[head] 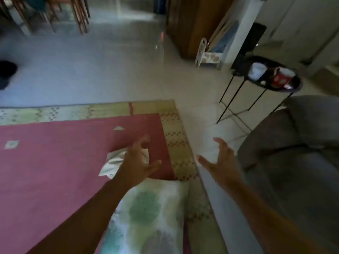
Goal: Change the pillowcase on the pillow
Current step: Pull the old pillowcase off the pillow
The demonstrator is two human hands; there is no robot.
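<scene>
We see both bare arms stretched forward over the floor. The left hand (139, 160) is released, its fingers spread and loosely bent, gripping nothing. It hangs over a crumpled white cloth (112, 165), creased and limp, which lies on the rug (55, 162). The picture is blurred there, so we cannot tell whether the fingers touch the cloth, and it may be a pillowcase. The right hand (221, 158) is likewise released, palm turned inward and fingers splayed, holding nothing, above the pale glossy tiled floor (110, 70).

The pillow (146, 213) lies soft and puffy at the bottom centre, between the two forearms, in a white cover printed with large green and grey leaf shapes. It rests across the near corner of the rug. The rug is flat and dull red with small pale diamonds, and its woven yellow-green border (179, 143) carries rows of little red squares.

At the right stands a rounded grey upholstered armchair (293, 162). Beyond it is a round black side table (286, 89) on thin metal legs, bearing a white cup (256, 70) and a red mug (281, 78). A brown wooden cabinet (190, 24) stands further back, and wooden chair legs (78, 15) show at the top left
</scene>
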